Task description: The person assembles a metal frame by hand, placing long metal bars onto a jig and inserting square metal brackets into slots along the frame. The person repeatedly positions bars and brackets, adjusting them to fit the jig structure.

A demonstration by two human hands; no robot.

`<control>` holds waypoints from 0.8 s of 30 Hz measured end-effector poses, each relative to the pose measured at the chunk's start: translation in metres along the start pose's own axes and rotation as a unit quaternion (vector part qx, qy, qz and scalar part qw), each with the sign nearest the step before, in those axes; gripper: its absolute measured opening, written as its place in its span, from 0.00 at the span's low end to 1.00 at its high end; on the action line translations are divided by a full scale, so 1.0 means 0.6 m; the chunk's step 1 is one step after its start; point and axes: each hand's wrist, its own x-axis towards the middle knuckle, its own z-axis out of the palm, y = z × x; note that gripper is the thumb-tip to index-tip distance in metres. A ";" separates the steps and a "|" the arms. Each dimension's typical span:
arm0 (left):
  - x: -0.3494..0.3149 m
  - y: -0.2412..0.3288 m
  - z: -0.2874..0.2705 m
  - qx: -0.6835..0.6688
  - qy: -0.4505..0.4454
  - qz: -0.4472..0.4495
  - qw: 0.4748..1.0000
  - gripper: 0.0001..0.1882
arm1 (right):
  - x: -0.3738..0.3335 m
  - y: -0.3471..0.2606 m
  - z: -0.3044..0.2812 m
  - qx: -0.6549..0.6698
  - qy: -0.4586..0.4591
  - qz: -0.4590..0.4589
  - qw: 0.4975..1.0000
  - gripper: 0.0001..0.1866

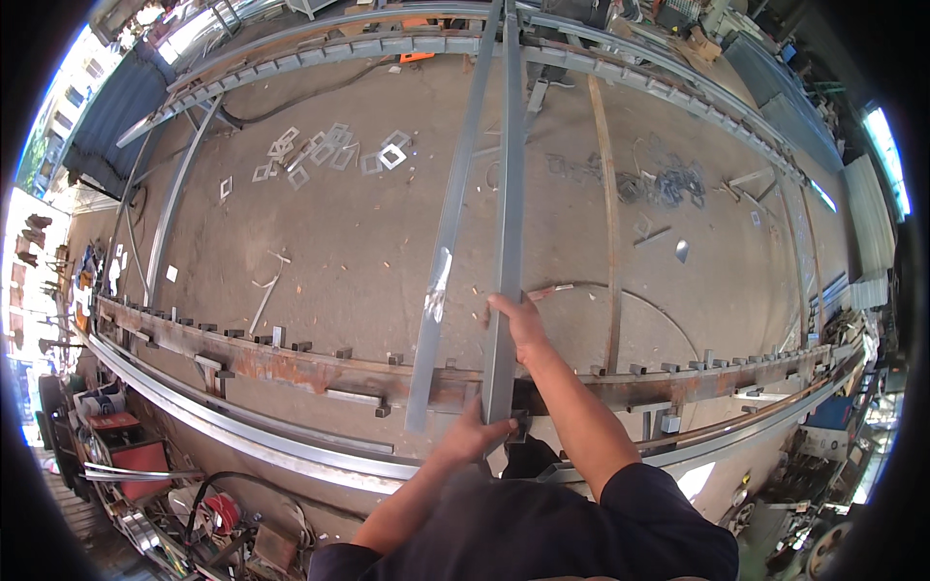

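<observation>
A long grey square metal tube (pixel 511 194) runs away from me, from my waist across to the far rail. My right hand (pixel 520 327) is closed round it partway along, thumb on the left side and forearm reaching in from the right. At the near end of the tube, my left hand (pixel 475 432) grips it, with the thumb pointing to the right. A second grey tube (pixel 453 213) lies to the left of the held one, roughly alongside, with a shiny patch partway along it. Its near end lies over the rusty beam (pixel 271 363) in front of me.
Short metal stubs line the near beam; a similar far rail (pixel 368 46) crosses the back. Square plates (pixel 334 145) and a dark heap of metal pieces (pixel 668 184) lie on the floor. A long thin bar (pixel 605 213) spans the right side. A red box (pixel 131 465) stands lower left.
</observation>
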 end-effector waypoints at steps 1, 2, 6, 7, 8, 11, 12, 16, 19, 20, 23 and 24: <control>-0.012 0.015 0.018 0.013 -0.004 -0.010 1.000 0.32 | -0.013 -0.008 -0.008 0.005 0.004 -0.001 1.000 0.13; -0.022 0.025 0.037 0.001 0.005 0.032 0.999 0.31 | -0.026 -0.016 -0.017 0.010 0.008 -0.002 1.000 0.13; -0.032 -0.028 0.085 -0.030 0.008 0.055 0.998 0.31 | -0.080 -0.024 -0.054 -0.021 -0.013 -0.001 1.000 0.14; -0.034 -0.039 0.093 -0.021 0.000 0.056 0.998 0.32 | -0.092 -0.021 -0.062 -0.023 -0.013 -0.007 1.000 0.15; -0.035 -0.051 0.100 -0.011 -0.008 0.058 0.998 0.33 | -0.103 -0.019 -0.070 -0.026 -0.014 -0.013 0.999 0.15; -0.026 -0.098 0.121 0.003 -0.035 0.068 0.997 0.35 | -0.133 -0.018 -0.099 -0.038 0.028 -0.018 0.999 0.15; -0.022 -0.114 0.131 -0.001 -0.041 0.069 0.997 0.35 | -0.141 -0.015 -0.111 -0.045 0.029 -0.021 0.998 0.15; -0.017 -0.162 0.161 -0.029 -0.056 0.026 0.998 0.40 | -0.153 0.011 -0.168 -0.066 0.032 -0.013 0.997 0.16; -0.012 -0.192 0.183 -0.039 -0.077 0.043 0.995 0.33 | -0.172 0.013 -0.190 -0.067 0.032 -0.008 0.997 0.17; -0.013 -0.201 0.189 -0.037 -0.087 0.047 0.994 0.33 | -0.180 0.010 -0.192 -0.067 0.031 -0.009 0.997 0.18; -0.016 -0.222 0.205 -0.042 -0.108 0.062 0.991 0.33 | -0.203 0.017 -0.203 -0.074 0.043 -0.020 0.996 0.15; -0.023 -0.222 0.211 -0.050 -0.113 0.066 0.990 0.33 | -0.207 0.025 -0.207 -0.070 0.046 -0.014 0.996 0.15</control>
